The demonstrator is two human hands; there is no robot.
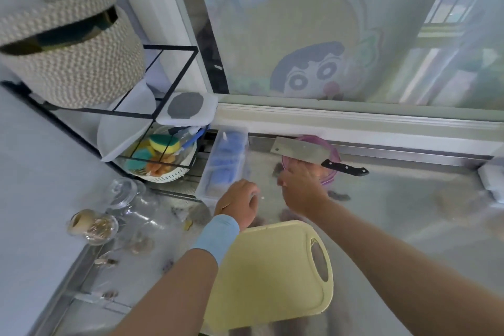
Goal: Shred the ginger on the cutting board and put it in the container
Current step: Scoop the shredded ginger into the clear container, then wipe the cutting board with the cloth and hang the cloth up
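Note:
The pale yellow cutting board [272, 275] lies at the near edge of the steel counter, and I see no ginger on it. A clear purple container [331, 169] stands at the back by the window sill. A cleaver [300, 150] with a black handle lies across its rim. My right hand [302, 188] is at the container's near rim, fingers bent over the rim to the inside and thumb outside. The contents are hidden. My left hand [238, 206], with a blue wristband, hovers beyond the board with its fingers curled under, so what it holds is hidden.
A clear plastic box [226, 163] with blue contents stands just left of my hands. Behind it a black wire rack [163, 117] holds a colander of sponges [161, 161] and a woven basket [71, 52]. Glass jars [122, 199] lie at the left.

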